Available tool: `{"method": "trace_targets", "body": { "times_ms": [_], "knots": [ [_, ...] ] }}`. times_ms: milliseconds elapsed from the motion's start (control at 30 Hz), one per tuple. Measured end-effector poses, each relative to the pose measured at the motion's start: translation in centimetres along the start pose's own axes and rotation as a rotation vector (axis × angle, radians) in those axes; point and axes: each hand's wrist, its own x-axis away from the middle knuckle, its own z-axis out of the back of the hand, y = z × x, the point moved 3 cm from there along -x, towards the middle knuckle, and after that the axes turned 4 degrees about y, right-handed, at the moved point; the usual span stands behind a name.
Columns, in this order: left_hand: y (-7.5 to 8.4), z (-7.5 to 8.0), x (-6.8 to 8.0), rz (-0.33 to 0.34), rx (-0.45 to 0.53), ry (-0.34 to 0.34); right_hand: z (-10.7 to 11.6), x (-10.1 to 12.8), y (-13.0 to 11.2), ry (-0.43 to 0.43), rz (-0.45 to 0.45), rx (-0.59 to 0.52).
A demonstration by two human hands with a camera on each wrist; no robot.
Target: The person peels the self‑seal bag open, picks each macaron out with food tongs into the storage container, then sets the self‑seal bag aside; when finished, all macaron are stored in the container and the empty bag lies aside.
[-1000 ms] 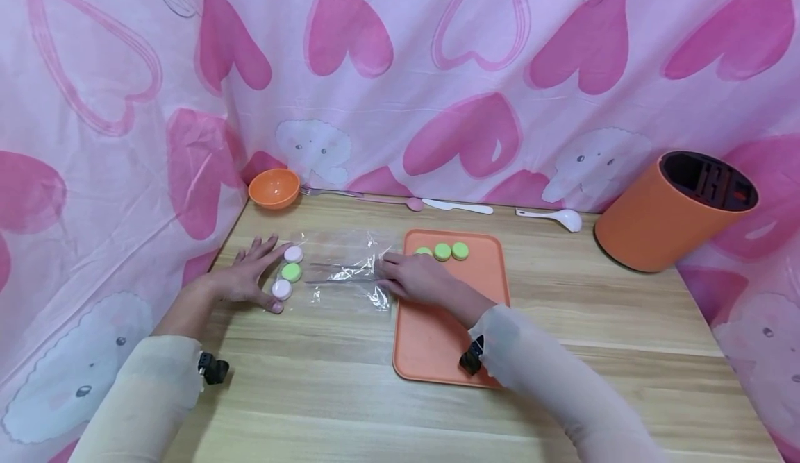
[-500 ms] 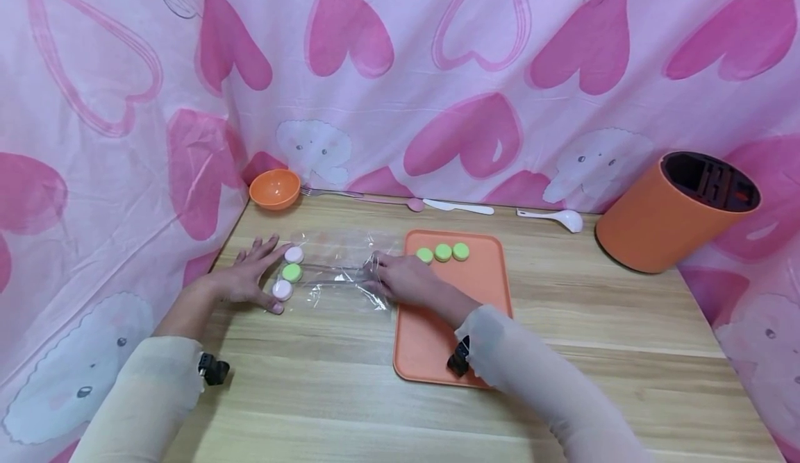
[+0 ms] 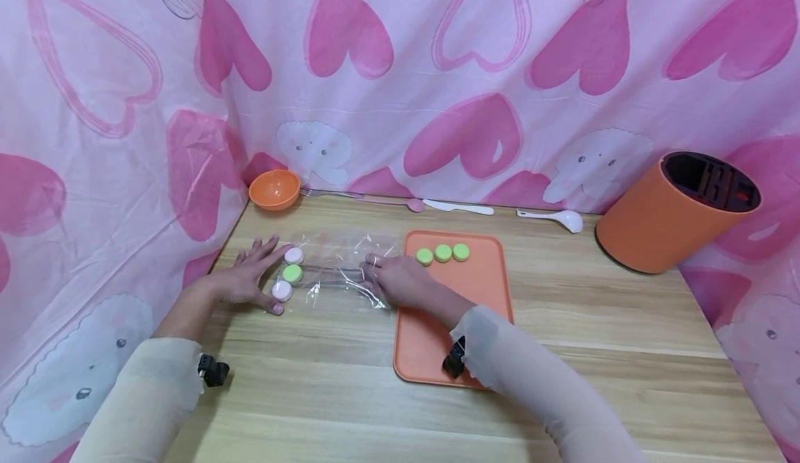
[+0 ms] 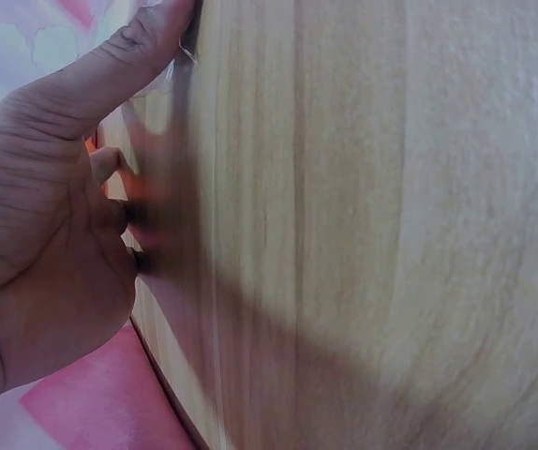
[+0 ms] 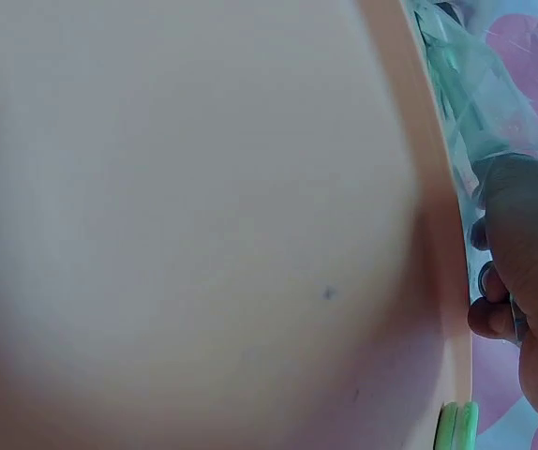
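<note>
In the head view a clear plastic bag (image 3: 337,248) lies flat on the table, with two pale pink macarons (image 3: 282,291) and a green macaron (image 3: 292,273) lined up at its left end. My left hand (image 3: 246,275) is spread there, index finger and thumb (image 4: 128,66) resting at the bag's end corners beside the macarons. My right hand (image 3: 396,279) grips slim metal tongs (image 3: 331,272) at the bag's right end. The tongs' two arms reach left inside the bag, tips near the green macaron. The right wrist view shows curled fingers (image 5: 494,319) around the tongs' end.
An orange tray (image 3: 431,352) under my right forearm bears three green macarons (image 3: 443,253). Along the back lie an orange bowl (image 3: 275,190), a fork (image 3: 325,191), a pink spoon (image 3: 400,203), a white knife (image 3: 459,207) and a white ladle (image 3: 556,219). An orange knife block (image 3: 662,220) stands right.
My right hand has moved left with the tongs, bringing their tips close to the green macaron in the bag. The left hand has stayed in place.
</note>
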Motion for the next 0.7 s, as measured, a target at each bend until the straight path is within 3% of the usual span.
{"method": "trace_targets", "body": {
  "times_ms": [267, 500, 700],
  "knots": [
    [0.0, 0.1, -0.3, 0.019, 0.014, -0.008, 1.0, 1.2, 1.3, 0.094, 0.035, -0.040],
    [0.0, 0.0, -0.2, 0.001, 0.007, -0.005, 1.8, 2.6, 2.7, 0.073, 0.005, -0.054],
    [0.1, -0.1, 0.0, -0.008, -0.001, -0.002, 3.1, 4.2, 3.6, 0.113, 0.027, -0.036]
  ]
}}
